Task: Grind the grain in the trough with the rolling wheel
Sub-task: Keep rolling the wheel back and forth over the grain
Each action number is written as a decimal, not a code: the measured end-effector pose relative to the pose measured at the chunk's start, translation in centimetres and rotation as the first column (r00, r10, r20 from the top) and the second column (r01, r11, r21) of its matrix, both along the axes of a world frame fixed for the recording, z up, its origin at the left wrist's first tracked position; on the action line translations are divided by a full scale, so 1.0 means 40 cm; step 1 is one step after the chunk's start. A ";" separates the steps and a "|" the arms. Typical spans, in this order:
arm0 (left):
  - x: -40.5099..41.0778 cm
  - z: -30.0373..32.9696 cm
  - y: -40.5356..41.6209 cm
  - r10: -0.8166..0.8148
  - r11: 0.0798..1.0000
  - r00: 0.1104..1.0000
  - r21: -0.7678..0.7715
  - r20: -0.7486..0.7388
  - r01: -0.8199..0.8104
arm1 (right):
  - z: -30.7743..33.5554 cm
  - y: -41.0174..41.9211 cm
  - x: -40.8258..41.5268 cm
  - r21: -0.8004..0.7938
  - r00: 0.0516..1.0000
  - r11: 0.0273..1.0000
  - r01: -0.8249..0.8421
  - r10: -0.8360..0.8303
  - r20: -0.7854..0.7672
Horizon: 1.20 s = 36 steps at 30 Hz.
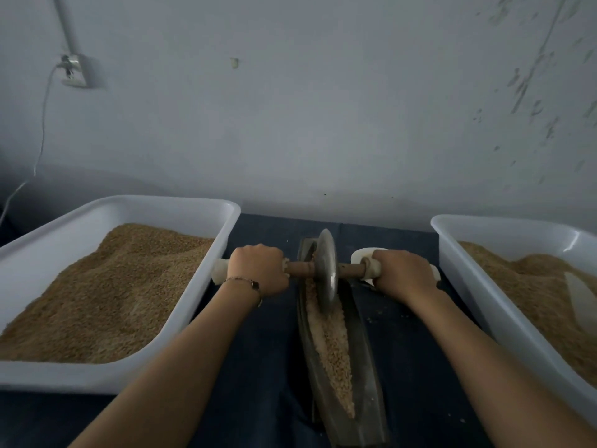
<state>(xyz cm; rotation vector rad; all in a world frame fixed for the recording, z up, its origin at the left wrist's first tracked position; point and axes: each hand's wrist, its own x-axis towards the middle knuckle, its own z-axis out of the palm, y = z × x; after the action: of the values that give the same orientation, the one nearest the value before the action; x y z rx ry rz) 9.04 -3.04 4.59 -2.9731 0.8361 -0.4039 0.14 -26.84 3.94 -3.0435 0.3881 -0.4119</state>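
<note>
A long dark metal trough runs away from me down the middle of the table, with a strip of tan grain lying in it. A grey metal rolling wheel stands upright in the far part of the trough, on a brown axle with pale handle ends. My left hand grips the left handle. My right hand grips the right handle. Both arms are stretched forward.
A white tub heaped with tan grain sits left of the trough. Another white tub with grain and a pale scoop stands on the right. Dark blue cloth covers the table. A grey wall rises close behind.
</note>
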 end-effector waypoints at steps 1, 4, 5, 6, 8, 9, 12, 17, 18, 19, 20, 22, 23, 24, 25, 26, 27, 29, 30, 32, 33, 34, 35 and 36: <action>-0.007 -0.009 0.005 -0.004 1.000 1.000 -0.007 -0.002 0.004 | -0.003 0.004 -0.008 -0.030 1.000 0.999 0.010 -0.009 0.026; -0.054 -0.034 0.032 -0.028 0.998 0.999 -0.052 0.015 0.029 | -0.023 0.018 -0.061 -0.183 0.986 0.983 0.002 0.029 0.165; -0.076 -0.040 0.043 -0.045 0.996 0.998 -0.081 0.036 0.048 | -0.034 0.025 -0.089 -0.219 0.972 0.976 -0.017 0.067 0.225; -0.103 -0.047 0.055 -0.062 0.992 0.996 -0.105 0.068 0.069 | -0.045 0.032 -0.120 -0.235 0.951 0.971 -0.035 0.105 0.291; -0.163 -0.055 0.079 -0.109 0.981 0.980 -0.140 0.165 0.133 | -0.066 0.043 -0.183 -0.235 0.891 0.970 -0.068 0.164 0.422; -0.193 -0.058 0.091 -0.145 0.970 0.964 -0.159 0.222 0.183 | -0.073 0.046 -0.212 -0.238 0.866 0.968 -0.082 0.188 0.464; -0.259 -0.053 0.123 -0.231 0.935 0.919 -0.187 0.321 0.301 | -0.083 0.046 -0.276 -0.238 0.845 0.966 -0.096 0.205 0.493; -0.246 -0.053 0.117 -0.222 0.952 0.931 -0.143 0.289 0.272 | -0.080 0.042 -0.284 -0.226 0.877 0.967 -0.116 0.207 0.433; -0.228 -0.054 0.107 -0.213 0.955 0.938 -0.146 0.273 0.260 | -0.078 0.042 -0.269 -0.221 0.886 0.969 -0.110 0.196 0.419; -0.207 -0.056 0.098 -0.202 0.959 0.946 -0.145 0.254 0.244 | -0.076 0.041 -0.248 -0.217 0.898 0.971 -0.099 0.181 0.401; -0.184 -0.058 0.087 -0.178 0.966 0.954 -0.139 0.243 0.216 | -0.072 0.039 -0.222 -0.211 0.916 0.974 -0.079 0.155 0.371; -0.130 -0.064 0.066 -0.099 0.986 0.975 -0.116 0.197 0.123 | -0.065 0.030 -0.164 -0.223 0.959 0.974 -0.028 0.089 0.270; -0.106 -0.069 0.059 -0.071 0.989 0.981 -0.114 0.180 0.092 | -0.061 0.025 -0.136 -0.229 0.973 0.973 -0.012 0.064 0.224; -0.083 -0.072 0.051 -0.051 0.991 0.986 -0.115 0.160 0.070 | -0.057 0.021 -0.110 -0.219 0.976 0.976 -0.010 0.057 0.211; -0.060 -0.073 0.042 -0.034 0.992 0.991 -0.118 0.130 0.050 | -0.052 0.018 -0.084 -0.205 0.973 0.979 -0.016 0.062 0.221; -0.038 -0.073 0.034 -0.022 0.993 0.995 -0.116 0.095 0.033 | -0.047 0.016 -0.061 -0.193 0.971 0.981 -0.013 0.058 0.232; -0.020 -0.067 0.027 -0.009 0.993 0.998 -0.115 0.056 0.015 | -0.041 0.014 -0.038 -0.201 0.972 0.980 0.001 0.046 0.228; 0.006 -0.049 0.017 0.008 0.994 1.000 -0.111 -0.008 -0.009 | -0.026 0.008 -0.005 -0.218 0.976 0.976 0.022 0.027 0.217; 0.013 -0.042 0.015 0.007 0.994 1.000 -0.112 -0.025 -0.010 | -0.018 0.007 0.003 -0.224 0.977 0.974 0.027 0.022 0.213; 0.008 -0.033 0.018 0.000 0.994 0.999 -0.110 -0.035 -0.004 | -0.007 0.013 -0.001 -0.259 0.976 0.966 0.020 0.036 0.214; -0.001 -0.034 0.022 -0.004 0.994 1.000 -0.105 -0.025 0.002 | -0.007 0.018 -0.014 -0.270 0.971 0.963 0.001 0.064 0.230; -0.014 -0.037 0.027 -0.013 0.995 1.000 -0.101 -0.006 0.012 | -0.010 0.025 -0.034 -0.260 0.960 0.965 -0.015 0.087 0.267; -0.032 -0.040 0.034 -0.025 0.995 0.999 -0.095 0.023 0.027 | -0.015 0.028 -0.057 -0.260 0.943 0.965 -0.025 0.109 0.314; -0.054 -0.041 0.042 -0.040 0.995 0.997 -0.086 0.059 0.045 | -0.024 0.031 -0.082 -0.258 0.933 0.965 -0.039 0.127 0.336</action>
<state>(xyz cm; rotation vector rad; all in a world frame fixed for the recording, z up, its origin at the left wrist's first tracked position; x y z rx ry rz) 6.90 -1.37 2.94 -3.0111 0.9007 -0.5383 -3.15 -25.60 2.99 -3.1070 0.1967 -1.0512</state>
